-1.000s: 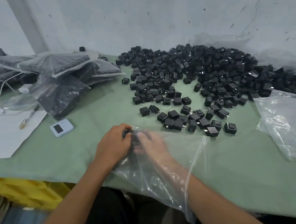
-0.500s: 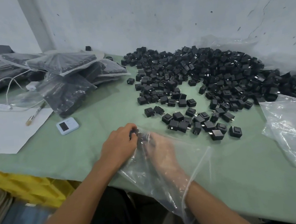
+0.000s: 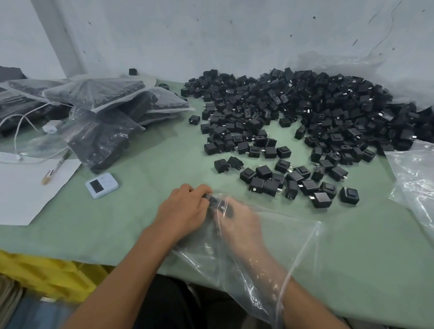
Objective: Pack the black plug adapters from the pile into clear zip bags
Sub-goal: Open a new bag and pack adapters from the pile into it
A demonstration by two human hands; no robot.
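Hardly any move since 1 s ago: both hands stay at the bag's far end, w/ the right wrist a bit deeper inside the plastic.

Near edge: clear zip bag (image 3: 284,242) lies on the green table cover (image 3: 365,261), mouth toward the person, right forearm sleeved in it. Right hand (image 3: 239,224) is inside the bag, blurred behind the film; can't tell if its fingers grasp anything. Left hand (image 3: 185,209) is outside the bag, fingers curled tight round the bag's far end, where a few bagged adapters (image 3: 227,211) show dark between the two hands. Yellow foam (image 3: 35,272) sits at near left, below the table edge.

Mid: loose adapters (image 3: 320,199) are scattered just right of and beyond the hands. Empty clear bags (image 3: 431,196) lie at right. Small white device (image 3: 101,185) is left of the hands, white paper (image 3: 9,192) further left w/ a pen (image 3: 54,168) on its far edge.

Far: main adapter pile (image 3: 323,101) spreads along the wall, centre to right. Filled bags (image 3: 105,114) are stacked far left, white cable (image 3: 16,130) beside them.
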